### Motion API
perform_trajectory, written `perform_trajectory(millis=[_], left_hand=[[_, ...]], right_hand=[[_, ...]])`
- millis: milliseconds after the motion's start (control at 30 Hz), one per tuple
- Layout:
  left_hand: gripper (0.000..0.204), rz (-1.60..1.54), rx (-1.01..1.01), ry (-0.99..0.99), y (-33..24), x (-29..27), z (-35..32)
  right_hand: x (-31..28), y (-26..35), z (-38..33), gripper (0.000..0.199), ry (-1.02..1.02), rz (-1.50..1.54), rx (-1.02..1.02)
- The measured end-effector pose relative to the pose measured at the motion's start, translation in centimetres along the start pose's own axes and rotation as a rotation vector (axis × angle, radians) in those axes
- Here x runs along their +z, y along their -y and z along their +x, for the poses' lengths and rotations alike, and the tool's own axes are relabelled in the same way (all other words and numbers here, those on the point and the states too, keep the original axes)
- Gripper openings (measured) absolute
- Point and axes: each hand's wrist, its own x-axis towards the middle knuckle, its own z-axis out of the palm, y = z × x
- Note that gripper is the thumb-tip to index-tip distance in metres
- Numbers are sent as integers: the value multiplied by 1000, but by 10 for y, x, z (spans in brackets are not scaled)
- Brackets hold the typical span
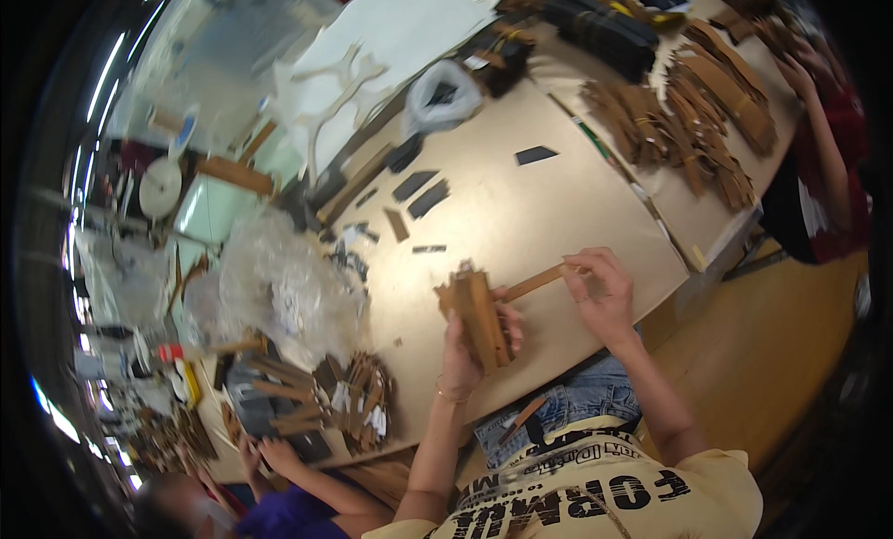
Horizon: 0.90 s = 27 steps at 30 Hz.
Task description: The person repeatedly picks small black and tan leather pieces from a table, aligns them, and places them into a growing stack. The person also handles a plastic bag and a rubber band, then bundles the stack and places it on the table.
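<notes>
My left hand (461, 358) is closed round a thick stack of brown leather-like strips (481, 318), held upright above the table near its front edge. To the right of it, my right hand (603, 292) pinches the end of a single brown strip (537, 282) between thumb and fingers. The strip's other end reaches the fingers of my left hand beside the stack. Whether that end is gripped there, I cannot tell. Across my lap lies another small brown strip (524, 418).
Dark flat pieces (429, 197) are scattered mid-table, beyond my hands. Clear plastic bags (288, 288) lie on the left, near bundled strips (361, 399) where a co-worker's hands (270, 453) are. More brown bundles (684, 130) lie far right, by another person's arm (823, 120).
</notes>
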Motion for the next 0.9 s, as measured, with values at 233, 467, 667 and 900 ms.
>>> perform_trajectory(millis=[233,467,667,900], left_hand=[[75,-75,7,105,5,21,-34],[62,130,-60,-9,2,10,-51],[42,179,-76,-164,6,24,-48],[43,274,-68,-184,19,28,-48]], right_hand=[[19,57,9,24,292,294,13],[32,81,0,26,416,85,64],[30,73,-14,31,353,157,187],[23,70,-27,26,265,-15,19]])
